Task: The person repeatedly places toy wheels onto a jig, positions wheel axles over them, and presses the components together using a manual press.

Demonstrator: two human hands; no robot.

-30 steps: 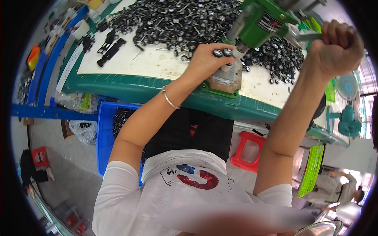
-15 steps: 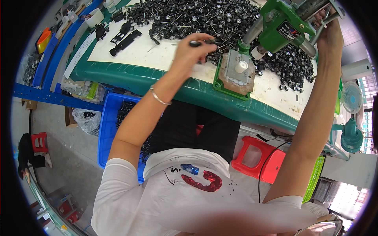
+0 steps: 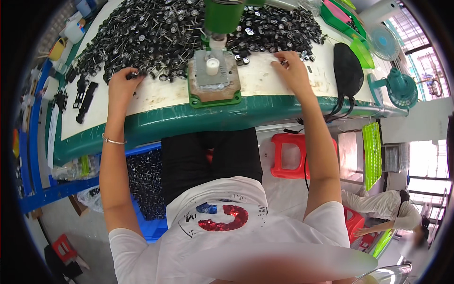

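Note:
At the left front edge of the part pile, my left hand [image 3: 122, 87] is closed on a small black wheel [image 3: 134, 75] between thumb and fingertips. My right hand [image 3: 294, 73] is at the table on the other side of the press, its fingers bent around a small dark wheel [image 3: 283, 63], partly covered by the fingertips. Between the hands stands a green bench press [image 3: 224, 18]. A white cylinder-shaped holder [image 3: 212, 66] sits upright on its metal base plate [image 3: 203, 80], and neither hand touches it.
Behind the press spreads a big heap of black wheels, many with metal axles [image 3: 142, 35]. Black chassis parts [image 3: 86, 103] lie at the left. A black cap-like item [image 3: 348, 68] and a teal fan [image 3: 401, 87] are at the right. Below is a blue bin [image 3: 150, 231] of small parts.
My right hand has come down from the press lever to the wheels on the table. My left hand has moved away from the press toward the left. The view has turned.

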